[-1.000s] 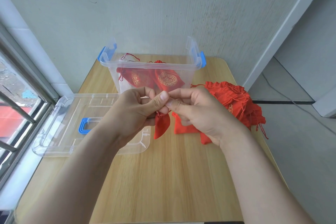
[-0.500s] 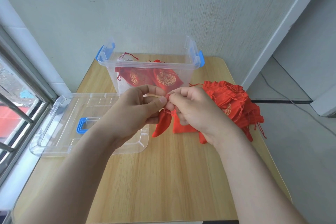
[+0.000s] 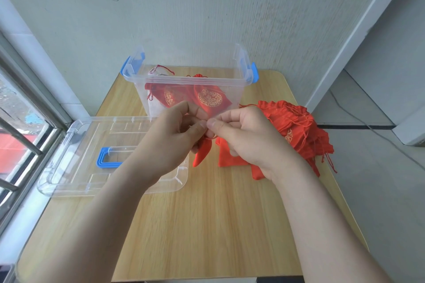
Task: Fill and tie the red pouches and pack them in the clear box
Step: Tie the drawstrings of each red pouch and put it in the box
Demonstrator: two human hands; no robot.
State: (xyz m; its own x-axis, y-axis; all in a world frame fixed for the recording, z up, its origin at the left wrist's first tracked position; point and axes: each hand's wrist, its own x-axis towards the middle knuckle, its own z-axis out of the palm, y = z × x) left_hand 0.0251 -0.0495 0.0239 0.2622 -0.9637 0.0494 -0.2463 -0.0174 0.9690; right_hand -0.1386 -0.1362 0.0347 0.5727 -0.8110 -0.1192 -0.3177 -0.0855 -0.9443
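A small red pouch (image 3: pixel 200 153) hangs over the wooden table, between my two hands. My left hand (image 3: pixel 170 140) and my right hand (image 3: pixel 248 138) meet thumb to thumb above it, and both pinch its top and drawstring. Behind them stands the clear box (image 3: pixel 188 80) with blue latches; two tied red pouches with gold print (image 3: pixel 210 97) lie inside. A heap of loose red pouches (image 3: pixel 296 131) lies on the table to the right, partly hidden by my right hand.
The box's clear lid (image 3: pixel 76 158) with a blue handle lies flat at the left, near a window with bars (image 3: pixel 20 140). A pale wall rises right behind the table (image 3: pixel 218 225). The table's right edge drops to a grey floor.
Both hands have risen slightly and stayed joined at the pouch's top. The hanging pouch has twisted and looks narrower.
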